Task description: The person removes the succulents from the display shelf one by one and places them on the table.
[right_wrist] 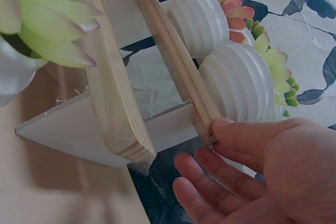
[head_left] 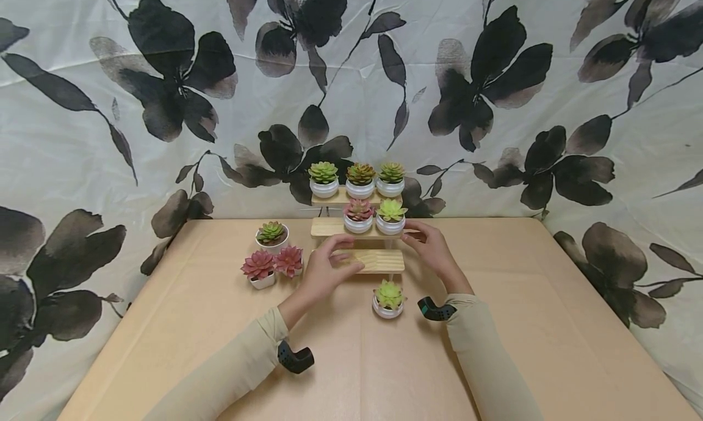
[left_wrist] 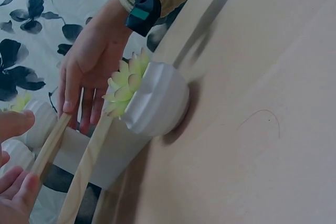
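Note:
A three-tier wooden shelf stand (head_left: 379,260) stands at the middle back of the table. My right hand (head_left: 431,250) pinches the right end of its middle board (right_wrist: 176,61) between thumb and fingers. Near the board's left part, my left hand (head_left: 324,268) touches the board with loosely bent fingers, thumb spread apart. Two potted succulents sit on the middle board, one pink (head_left: 359,216) and one light green (head_left: 391,217). Three more, including a reddish-green one (head_left: 360,181), line the top board. Another light green succulent (head_left: 388,299) stands on the table before the stand.
Left of the stand are a green succulent in a white pot (head_left: 271,237) and two pink-red succulents (head_left: 259,266). A floral cloth (head_left: 351,91) hangs behind the table (head_left: 307,348). Each wrist wears a dark band device (head_left: 295,358).

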`<action>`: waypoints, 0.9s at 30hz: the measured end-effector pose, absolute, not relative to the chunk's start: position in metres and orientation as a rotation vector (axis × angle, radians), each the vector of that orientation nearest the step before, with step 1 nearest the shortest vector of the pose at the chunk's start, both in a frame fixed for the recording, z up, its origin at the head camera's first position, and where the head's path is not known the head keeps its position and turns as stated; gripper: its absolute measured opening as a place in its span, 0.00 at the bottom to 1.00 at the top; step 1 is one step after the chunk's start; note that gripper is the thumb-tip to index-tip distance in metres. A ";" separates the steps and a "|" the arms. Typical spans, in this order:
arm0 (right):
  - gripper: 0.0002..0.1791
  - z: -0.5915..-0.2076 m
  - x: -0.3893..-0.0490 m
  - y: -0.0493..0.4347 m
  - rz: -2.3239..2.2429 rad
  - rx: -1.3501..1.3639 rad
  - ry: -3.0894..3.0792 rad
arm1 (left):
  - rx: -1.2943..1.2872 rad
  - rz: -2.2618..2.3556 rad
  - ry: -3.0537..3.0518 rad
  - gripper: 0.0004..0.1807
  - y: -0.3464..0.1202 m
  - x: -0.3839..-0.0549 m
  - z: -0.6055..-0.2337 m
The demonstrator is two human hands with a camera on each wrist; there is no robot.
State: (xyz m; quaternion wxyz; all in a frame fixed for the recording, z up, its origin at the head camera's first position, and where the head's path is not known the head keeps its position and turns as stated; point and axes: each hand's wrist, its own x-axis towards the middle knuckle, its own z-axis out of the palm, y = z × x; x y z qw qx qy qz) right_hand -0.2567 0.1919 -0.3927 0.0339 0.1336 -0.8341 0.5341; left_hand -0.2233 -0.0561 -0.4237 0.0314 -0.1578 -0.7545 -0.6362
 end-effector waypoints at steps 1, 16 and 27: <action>0.22 -0.393 -0.257 0.192 1.644 0.411 -2.565 | -0.481 -1.944 -2.319 0.32 -0.056 -0.224 -0.423; 0.22 -0.397 -0.261 0.193 1.648 0.402 -2.555 | -0.406 -1.717 -2.293 0.33 -0.056 -0.237 -0.410; 0.23 -0.426 -0.284 0.201 1.687 0.402 -2.525 | -0.356 -1.708 -2.283 0.35 -0.053 -0.242 -0.400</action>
